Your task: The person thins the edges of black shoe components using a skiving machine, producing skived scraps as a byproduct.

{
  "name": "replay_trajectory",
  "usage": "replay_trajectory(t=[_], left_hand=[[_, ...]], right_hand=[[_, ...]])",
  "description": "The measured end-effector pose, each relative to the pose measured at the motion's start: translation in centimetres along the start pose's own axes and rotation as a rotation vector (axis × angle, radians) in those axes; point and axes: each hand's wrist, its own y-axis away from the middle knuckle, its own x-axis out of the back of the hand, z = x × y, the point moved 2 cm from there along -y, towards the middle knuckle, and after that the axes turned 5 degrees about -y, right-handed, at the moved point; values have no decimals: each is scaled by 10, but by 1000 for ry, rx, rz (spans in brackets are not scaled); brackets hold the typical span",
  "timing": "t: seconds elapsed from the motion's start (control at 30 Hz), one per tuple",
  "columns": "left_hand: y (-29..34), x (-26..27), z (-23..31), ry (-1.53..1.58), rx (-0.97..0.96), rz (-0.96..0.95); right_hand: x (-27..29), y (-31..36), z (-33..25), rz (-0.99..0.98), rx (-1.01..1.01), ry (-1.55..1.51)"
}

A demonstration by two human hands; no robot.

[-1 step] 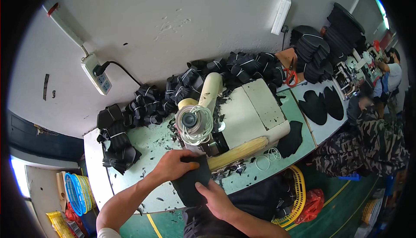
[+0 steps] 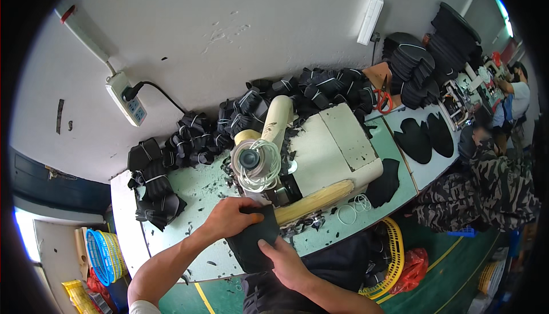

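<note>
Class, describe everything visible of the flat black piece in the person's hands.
This matte black, flat, roughly rectangular piece looks like fabric or foam. It is held aslant over the near edge of the pale green table. The left hand holds its upper part, the right hand its lower right edge, both thumbs on its face.

held piece [image 2: 251, 244]: black | basket [image 2: 398, 257]: yellow | bag [image 2: 415, 267]: red | clothing [image 2: 496, 191]: camouflage

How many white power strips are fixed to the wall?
2: one at left with a black plug in it, one at upper right. More could be hidden at the crowded far right.
</note>
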Motion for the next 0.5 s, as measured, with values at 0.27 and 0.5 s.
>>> replay_trajectory(t=[0.27,0.5], left_hand=[[-19,-3,8,-33,57,-9],[-8,-8,-13,351,-25,-28]], right_hand=[[5,-1,-10,265,130,-10],[2,7,3,316,142,-133]])
